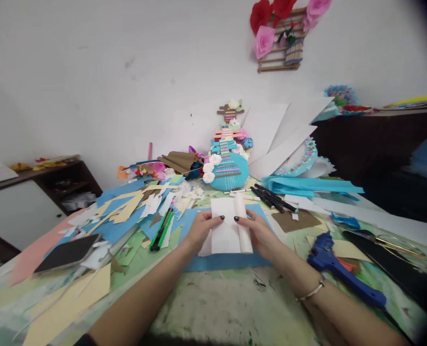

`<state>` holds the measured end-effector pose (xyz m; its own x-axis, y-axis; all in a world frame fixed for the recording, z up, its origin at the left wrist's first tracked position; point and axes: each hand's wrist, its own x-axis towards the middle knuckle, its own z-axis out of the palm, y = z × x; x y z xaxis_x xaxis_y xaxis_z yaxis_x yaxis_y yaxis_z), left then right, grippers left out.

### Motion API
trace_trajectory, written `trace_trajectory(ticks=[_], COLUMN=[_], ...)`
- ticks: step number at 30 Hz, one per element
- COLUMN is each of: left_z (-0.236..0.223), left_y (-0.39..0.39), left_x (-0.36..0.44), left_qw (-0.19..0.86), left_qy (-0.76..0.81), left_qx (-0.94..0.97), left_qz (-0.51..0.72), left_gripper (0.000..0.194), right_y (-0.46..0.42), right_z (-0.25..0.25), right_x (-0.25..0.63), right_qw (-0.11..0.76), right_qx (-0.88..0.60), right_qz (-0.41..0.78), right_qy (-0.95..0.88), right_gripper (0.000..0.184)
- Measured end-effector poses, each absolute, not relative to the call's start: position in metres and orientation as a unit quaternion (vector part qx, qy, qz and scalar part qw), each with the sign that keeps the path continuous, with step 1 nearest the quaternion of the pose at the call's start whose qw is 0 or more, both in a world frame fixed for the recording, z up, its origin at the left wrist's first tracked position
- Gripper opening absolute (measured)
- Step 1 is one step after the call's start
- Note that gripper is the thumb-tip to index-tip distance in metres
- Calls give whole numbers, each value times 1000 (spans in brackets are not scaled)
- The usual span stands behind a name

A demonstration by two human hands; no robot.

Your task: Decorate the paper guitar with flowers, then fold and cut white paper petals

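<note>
Between the left hand point(201, 231) and right hand point(263, 234), both gripping it, the white paper point(223, 234) looks partly rolled, with a roll point(243, 223) formed nearest the right hand and the flat remainder unrolled.

On your table point(235, 302) you've got a dark phone point(67, 253) L of a green cutter point(162, 229), blk markers point(271, 198) near a turq. lute-shaped craft point(240, 169), a blue glue gun point(343, 272) & gold-handled scissors point(374, 238) on the R, plus, on the wall point(127, 96), a rack point(271, 69) w/ red/pink flowers point(265, 42).
</note>
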<state>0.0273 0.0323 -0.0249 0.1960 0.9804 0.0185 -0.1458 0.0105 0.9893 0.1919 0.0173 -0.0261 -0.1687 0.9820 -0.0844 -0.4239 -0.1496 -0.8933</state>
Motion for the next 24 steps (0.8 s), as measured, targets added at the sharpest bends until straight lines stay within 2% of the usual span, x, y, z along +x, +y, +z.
trace_trajectory(ticks=[3,6,10,14,17,20,21,24], left_z=[-18,-15,-19,-23,-26,-33,-37,-47], left_y=[40,53,67,70,68,63,61,56], left_x=[11,-11,-38,-50,-43,-24,-17,1], left_qw=[587,528,437,387,248,25,-8,6], left_qy=[428,517,613,649,672,602,560,478], left_qx=[478,492,542,581,626,723,763,850], left_qz=[493,461,374,302,310,337,324,222], left_gripper=[27,22,19,25,19,32,37,51], right_y=[22,31,44,54,59,65,67,67], right_z=[-26,-28,-36,-46,-53,-59,-61,-61], right_x=[198,207,223,234,237,238,238,241], right_qw=[516,525,521,475,440,432,429,414], right_qx=[-390,-400,-476,-563,-578,-594,-597,-602], right_qz=[686,671,606,499,438,365,336,261], right_qy=[-335,-336,-367,-456,-529,-573,-589,-631], right_gripper=[45,44,42,41,42,53,57,68])
